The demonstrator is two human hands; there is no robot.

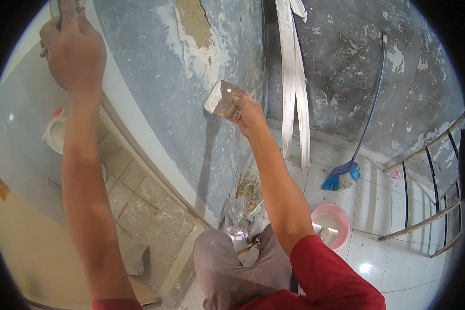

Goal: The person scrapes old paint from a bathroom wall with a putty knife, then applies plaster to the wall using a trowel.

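Observation:
My right hand (pixel 251 118) grips a flat, rectangular, brown-stained plate (pixel 226 99) by its near edge. White filler lies thick along the plate's far edge, close to the grey wall (pixel 155 93); I cannot tell whether it touches. Above it, a patch of bare plaster (pixel 194 26) shows where paint has come off, with white filler around it. My left hand (pixel 75 49) is raised at the upper left, beside the white door frame (pixel 116 95). Its fingers are curled round something that the picture's edge cuts off; only a small greyish piece shows.
A pink basin (pixel 344 214) stands on the tiled floor to the right of my knees. Beyond it are a blue broom (pixel 341 174) and a metal ladder (pixel 421 227). Long white strips (pixel 289 77) lean in the corner. Debris (pixel 250 188) lines the wall's foot; a stone chunk (pixel 135 259) lies left.

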